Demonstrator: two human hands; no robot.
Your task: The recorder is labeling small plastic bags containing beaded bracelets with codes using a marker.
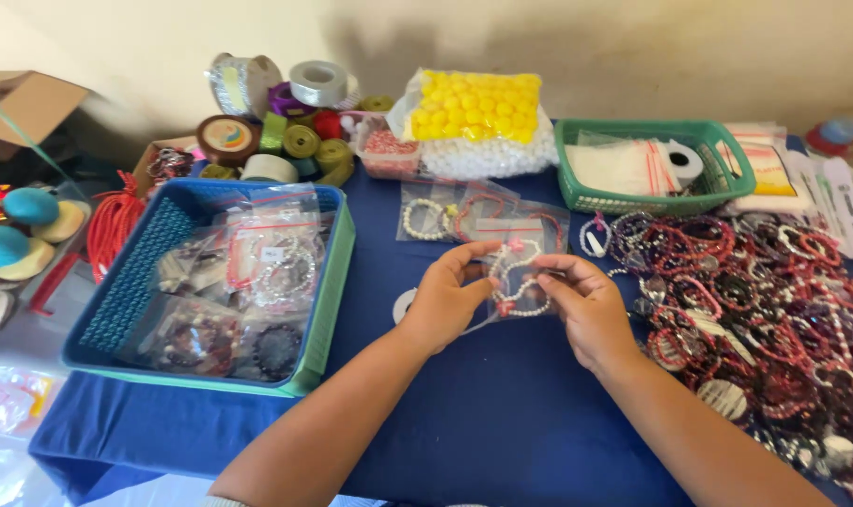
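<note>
My left hand (445,296) and my right hand (586,305) together hold a small clear plastic bag (519,277) with a white and pink bead bracelet inside, just above the blue tablecloth (502,422). Fingers of both hands pinch the bag's edges. Two more bagged bracelets (464,218) lie flat just beyond my hands. A large heap of loose red, pink and dark bead bracelets (765,300) spreads to the right of my right hand.
A blue tray (328,310) of bagged bracelets sits at left. A green basket (652,199) with clear bags and a tape roll stands at back right. Ribbon spools (286,122), a bag of yellow beads (473,108) and red cord (112,225) line the back.
</note>
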